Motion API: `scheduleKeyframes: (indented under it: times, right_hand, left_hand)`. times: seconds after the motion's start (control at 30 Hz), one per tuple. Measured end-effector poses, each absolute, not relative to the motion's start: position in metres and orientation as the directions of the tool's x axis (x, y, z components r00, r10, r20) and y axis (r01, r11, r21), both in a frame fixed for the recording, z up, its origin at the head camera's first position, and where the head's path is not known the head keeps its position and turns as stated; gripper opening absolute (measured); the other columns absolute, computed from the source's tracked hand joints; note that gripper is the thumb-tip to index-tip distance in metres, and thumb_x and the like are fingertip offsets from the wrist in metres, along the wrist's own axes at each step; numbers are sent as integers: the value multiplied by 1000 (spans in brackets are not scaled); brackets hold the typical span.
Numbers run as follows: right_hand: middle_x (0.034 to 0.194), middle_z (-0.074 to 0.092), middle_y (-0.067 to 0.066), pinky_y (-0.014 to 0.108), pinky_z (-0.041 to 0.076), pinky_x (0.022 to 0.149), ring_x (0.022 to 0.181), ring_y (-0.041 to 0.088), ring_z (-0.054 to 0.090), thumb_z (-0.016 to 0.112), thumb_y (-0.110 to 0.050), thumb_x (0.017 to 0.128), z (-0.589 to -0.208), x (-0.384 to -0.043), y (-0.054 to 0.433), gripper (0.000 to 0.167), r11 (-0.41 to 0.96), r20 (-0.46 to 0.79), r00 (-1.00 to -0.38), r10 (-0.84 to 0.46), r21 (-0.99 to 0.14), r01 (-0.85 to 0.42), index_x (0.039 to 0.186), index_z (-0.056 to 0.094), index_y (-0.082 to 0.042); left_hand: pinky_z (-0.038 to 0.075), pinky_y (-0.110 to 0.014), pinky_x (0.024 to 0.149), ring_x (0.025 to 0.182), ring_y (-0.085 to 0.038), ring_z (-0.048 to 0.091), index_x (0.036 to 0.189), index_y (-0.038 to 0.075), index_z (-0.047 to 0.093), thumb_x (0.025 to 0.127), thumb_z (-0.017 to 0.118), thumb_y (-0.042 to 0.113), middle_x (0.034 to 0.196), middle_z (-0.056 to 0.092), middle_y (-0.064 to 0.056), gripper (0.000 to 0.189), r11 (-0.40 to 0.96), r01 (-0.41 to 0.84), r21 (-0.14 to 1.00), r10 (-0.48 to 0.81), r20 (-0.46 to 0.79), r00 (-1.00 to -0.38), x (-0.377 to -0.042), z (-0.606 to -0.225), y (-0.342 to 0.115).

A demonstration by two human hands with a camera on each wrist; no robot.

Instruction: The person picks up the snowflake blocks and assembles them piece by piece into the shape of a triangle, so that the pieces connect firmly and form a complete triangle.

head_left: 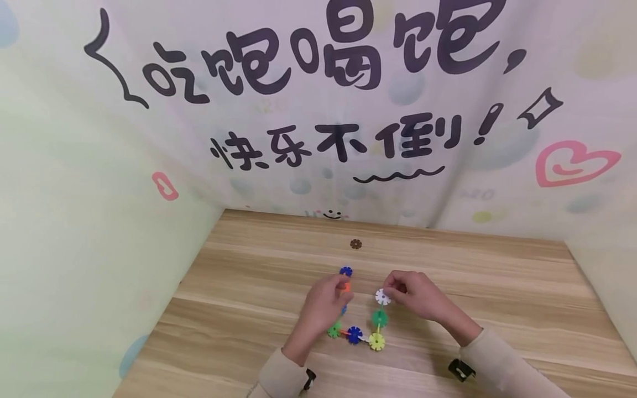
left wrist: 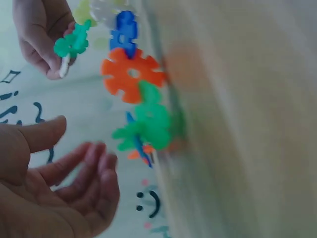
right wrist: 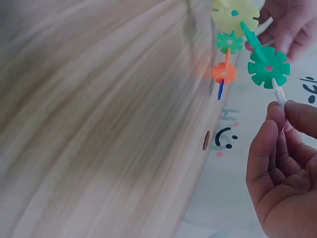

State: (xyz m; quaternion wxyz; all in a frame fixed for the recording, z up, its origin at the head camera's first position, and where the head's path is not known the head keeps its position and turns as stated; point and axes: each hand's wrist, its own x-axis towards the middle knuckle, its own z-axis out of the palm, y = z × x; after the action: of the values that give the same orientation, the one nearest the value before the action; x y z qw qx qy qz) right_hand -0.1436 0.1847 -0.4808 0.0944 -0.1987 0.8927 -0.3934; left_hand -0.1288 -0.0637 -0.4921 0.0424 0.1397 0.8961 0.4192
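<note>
A chain of notched plastic discs in several colours lies on the table in a U shape. Between thumb and fingers, my right hand (head_left: 418,296) pinches a white disc (head_left: 382,297) at the chain's right end. Right below it joins a green disc (head_left: 380,318), then a yellow disc (head_left: 376,341). In the right wrist view the white disc (right wrist: 280,92) appears edge-on, slotted to the green disc (right wrist: 268,68). My left hand (head_left: 324,304) hovers by the chain's left arm, hiding part of it; its fingers are loosely bent and hold nothing in the left wrist view.
A loose brown disc (head_left: 355,244) lies farther back on the wooden table (head_left: 239,265). Behind the table hangs a printed curtain (head_left: 308,193), and pale walls stand at both sides. The dark blue disc (head_left: 345,271) ends the chain's left arm.
</note>
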Motion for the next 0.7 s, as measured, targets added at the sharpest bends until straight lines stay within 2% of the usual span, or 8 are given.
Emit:
scheduleKeyframes:
  times: [0.1,0.2,0.37,0.5,0.7]
  right_hand:
    - [77,66,-3,26,50,58,66,9,58,66,-18,98,-480,-143,184,6,602,-3,-901,-433,-745,-287,93,67,-16]
    - [76,64,-7,27,50,57,67,10,59,66,-19,98,-479,-142,182,6,593,-4,-899,-438,-753,-285,93,67,-17]
    - [75,63,-10,27,50,57,67,11,59,65,-20,98,-477,-140,180,7,584,-3,-897,-443,-760,-285,93,67,-17]
    - [75,63,-10,27,49,56,66,9,58,66,-20,98,-477,-140,180,7,577,9,-896,-444,-762,-293,92,67,-18]
    - [77,66,-1,26,49,56,66,8,58,65,-20,98,-477,-140,180,8,559,17,-890,-456,-772,-301,91,67,-18]
  left_hand:
    - [53,-26,79,93,-11,63,122,9,67,98,66,22,103,68,2,27,552,251,795,355,48,-934,-129,-488,-56]
    - [53,-23,78,90,-6,63,119,9,69,99,65,24,99,68,7,25,469,220,856,388,24,-921,-129,-489,-48]
    - [53,-23,79,89,-7,63,114,6,69,98,67,21,97,67,7,22,369,160,916,361,17,-932,-128,-497,-38]
    - [54,-24,78,87,-8,63,111,10,70,96,68,20,95,67,8,18,329,127,936,341,8,-940,-127,-499,-32]
    - [53,-23,76,84,-6,62,105,12,70,95,70,19,94,64,9,12,315,102,943,346,-14,-938,-127,-500,-26]
